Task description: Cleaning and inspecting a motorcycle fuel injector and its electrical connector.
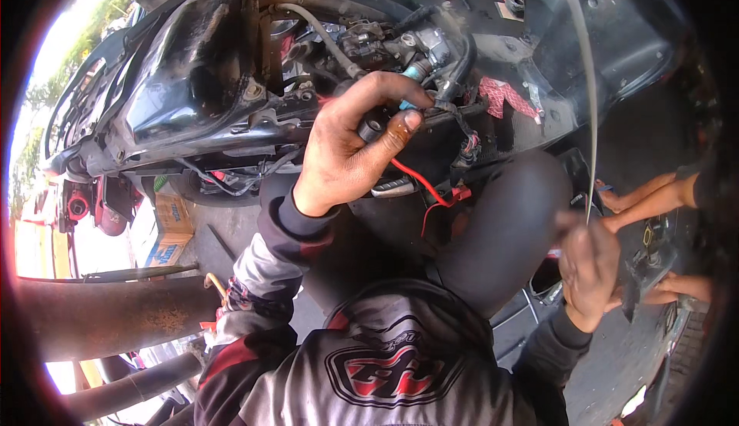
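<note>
Head view: our left hand [344, 143] curls round a black cylinder [372, 130], our blurred right hand [590, 266] clamps a thin pale strand [593, 106]!

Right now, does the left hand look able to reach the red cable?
Probably yes: the red cable curves beside the left hand, and nothing visible covers the cable's middle stretch; whether that hand is free is unclear.
</note>
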